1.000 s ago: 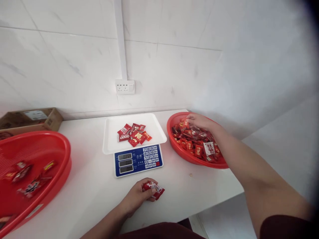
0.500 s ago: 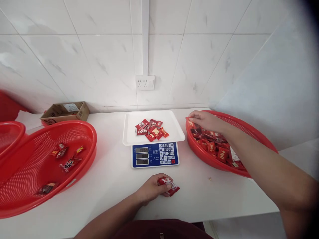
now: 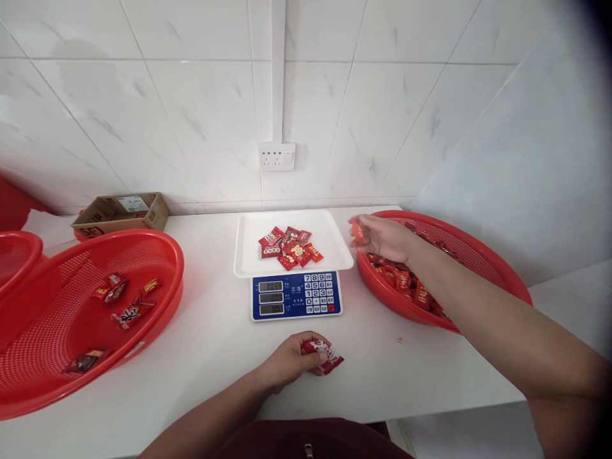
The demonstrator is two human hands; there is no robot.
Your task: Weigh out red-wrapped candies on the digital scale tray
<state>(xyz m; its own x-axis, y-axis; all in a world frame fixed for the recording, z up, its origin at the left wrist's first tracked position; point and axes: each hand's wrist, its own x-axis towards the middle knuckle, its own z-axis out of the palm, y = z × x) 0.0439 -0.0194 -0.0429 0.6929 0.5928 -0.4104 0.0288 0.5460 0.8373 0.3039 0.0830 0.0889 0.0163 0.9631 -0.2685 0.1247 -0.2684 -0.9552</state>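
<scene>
My left hand [image 3: 291, 360] rests on the white counter in front of the scale, closed on a few red and white candy packets [image 3: 323, 355]. My right hand [image 3: 380, 236] hovers over the left rim of the red basket [image 3: 482, 261] full of red candy packets, pinching one red packet [image 3: 357, 231]. The blue and white scale [image 3: 295, 294] carries a white tray [image 3: 253, 252] with a small pile of red packets [image 3: 289, 247].
A large red basket [image 3: 157, 255] at the left holds several packets. Another red basket's rim [image 3: 19, 245] shows at the far left. A cardboard box [image 3: 119, 211] stands by the wall. A wall socket [image 3: 276, 156] is above the scale. A small crumb [image 3: 400, 340] lies on the counter.
My right hand has lifted out of the right basket with a red packet and moved a little left toward the scale tray. The left hand stays put. The view swung left.
</scene>
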